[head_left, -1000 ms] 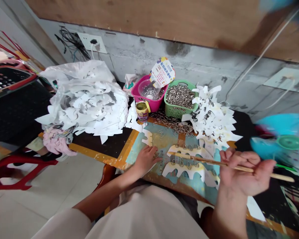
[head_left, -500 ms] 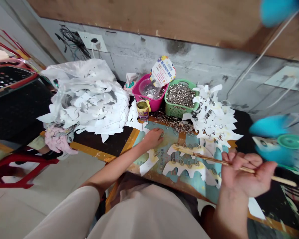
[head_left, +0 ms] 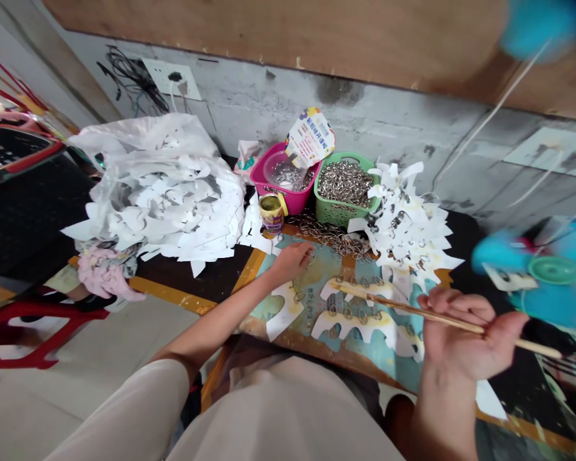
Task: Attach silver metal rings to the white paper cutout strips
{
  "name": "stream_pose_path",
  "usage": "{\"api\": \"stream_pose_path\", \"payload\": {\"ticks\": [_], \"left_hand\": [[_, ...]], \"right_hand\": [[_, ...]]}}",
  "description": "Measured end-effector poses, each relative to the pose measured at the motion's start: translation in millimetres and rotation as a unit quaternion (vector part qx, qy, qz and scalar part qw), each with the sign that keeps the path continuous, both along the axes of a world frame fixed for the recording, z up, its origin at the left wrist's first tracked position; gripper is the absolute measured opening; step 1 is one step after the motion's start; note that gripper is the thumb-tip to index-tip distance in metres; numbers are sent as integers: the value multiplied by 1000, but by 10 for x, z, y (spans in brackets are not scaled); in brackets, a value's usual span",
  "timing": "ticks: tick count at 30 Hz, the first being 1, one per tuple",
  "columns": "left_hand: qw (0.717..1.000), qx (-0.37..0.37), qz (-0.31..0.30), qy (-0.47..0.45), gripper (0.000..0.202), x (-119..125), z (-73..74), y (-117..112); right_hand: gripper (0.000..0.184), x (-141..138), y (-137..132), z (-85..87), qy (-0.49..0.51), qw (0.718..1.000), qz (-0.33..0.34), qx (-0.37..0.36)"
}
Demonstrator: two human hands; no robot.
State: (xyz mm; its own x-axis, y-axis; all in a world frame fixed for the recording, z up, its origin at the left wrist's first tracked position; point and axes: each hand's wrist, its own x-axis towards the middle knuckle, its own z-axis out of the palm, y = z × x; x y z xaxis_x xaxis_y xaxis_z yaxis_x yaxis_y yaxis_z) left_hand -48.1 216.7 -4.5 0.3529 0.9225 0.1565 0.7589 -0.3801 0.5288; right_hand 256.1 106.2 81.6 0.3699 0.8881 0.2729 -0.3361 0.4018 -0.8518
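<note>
My left hand [head_left: 292,261] is closed near the loose metal rings, and its fingertips pinch what looks like a small metal ring [head_left: 312,258]. My right hand [head_left: 465,330], palm turned up, grips a thin wooden stick [head_left: 403,307] between thumb and fingers. The stick's left tip lies over a white scalloped cutout [head_left: 358,291] with rings along its upper edge and a yellowish smear. Below it lies a similar ringed white cutout [head_left: 355,325]. A curved white piece [head_left: 285,310] with one ring rests below my left hand.
Loose rings [head_left: 336,237] lie before a pink basket [head_left: 297,202] and a green basket [head_left: 338,211] full of metal rings. A small open jar [head_left: 272,216] stands beside them. White cutouts [head_left: 173,218] are heaped left; ringed ones [head_left: 406,224] pile up right. A red stool [head_left: 48,346] stands lower left.
The whole view has shifted slightly, so things sit a little further left. Both hands keep nearly the same pose, the right still gripping the stick.
</note>
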Motion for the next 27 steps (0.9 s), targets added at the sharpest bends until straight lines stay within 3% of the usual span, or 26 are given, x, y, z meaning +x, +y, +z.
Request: {"api": "stream_pose_path", "payload": {"ticks": [3, 5, 7, 10, 13, 15, 18, 23, 27], "left_hand": [[1000, 15, -2, -26, 18, -64, 90, -72], [999, 21, -2, -42, 16, -117, 134, -220], [998, 25, 4, -58, 15, -178, 137, -445], [995, 32, 14, -98, 15, -284, 64, -811], [994, 23, 30, -102, 13, -380, -18, -1002], [996, 19, 48, -72, 11, -412, -39, -970], [998, 13, 65, -12, 12, -368, -29, -738], [998, 0, 42, 42, 18, -72, -14, -262], [996, -20, 17, 82, 22, 130, -14, -61]], "right_hand": [[79, -58, -18, -73, -103, 993, 57, -22], [82, -115, -64, -147, -137, 982, 122, -53], [73, -174, -124, -243, -150, 973, 158, -71], [52, -237, -205, -404, -164, 972, 157, -69], [44, -264, -243, -532, -184, 966, 166, -73], [42, -271, -247, -581, -194, 960, 178, -92], [43, -268, -242, -596, -202, 958, 175, -106], [47, -205, -276, -517, -218, 967, 111, -79], [50, -111, -323, -418, -199, 977, 31, -69]]}}
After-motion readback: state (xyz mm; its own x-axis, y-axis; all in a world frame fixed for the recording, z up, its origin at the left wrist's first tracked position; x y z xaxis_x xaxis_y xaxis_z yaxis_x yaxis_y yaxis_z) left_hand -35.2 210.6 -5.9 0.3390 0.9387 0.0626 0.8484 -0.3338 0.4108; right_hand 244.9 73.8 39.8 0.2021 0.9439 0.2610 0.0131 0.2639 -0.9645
